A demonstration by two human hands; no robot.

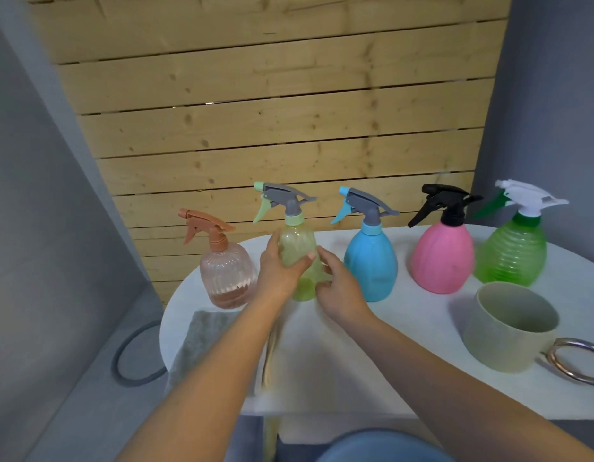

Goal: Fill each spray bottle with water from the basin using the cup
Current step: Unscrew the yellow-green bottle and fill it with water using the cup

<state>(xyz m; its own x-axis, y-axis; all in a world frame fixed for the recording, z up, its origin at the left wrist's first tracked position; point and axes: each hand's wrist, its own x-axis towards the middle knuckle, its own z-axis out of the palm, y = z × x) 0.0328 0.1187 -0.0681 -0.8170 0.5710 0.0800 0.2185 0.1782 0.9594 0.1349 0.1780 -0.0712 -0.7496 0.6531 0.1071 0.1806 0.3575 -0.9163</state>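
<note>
Several spray bottles stand in a row on the white table (372, 361): a clear orange one (227, 271), a yellow-green one (297, 248), a blue one (372, 261), a pink one (444, 258) and a green one (512, 255). All have their trigger heads on. My left hand (279, 268) wraps the yellow-green bottle's body from the left. My right hand (339, 288) touches its lower right side. A pale green cup (505, 331) with a metal ring handle (575, 361) sits at the right. No basin is in view.
A grey cloth (202, 338) lies on the table's left edge. A dark ring (135, 355) rests on the grey floor to the left. A wooden slat wall stands behind the table. Something blue (382, 448) shows at the bottom edge.
</note>
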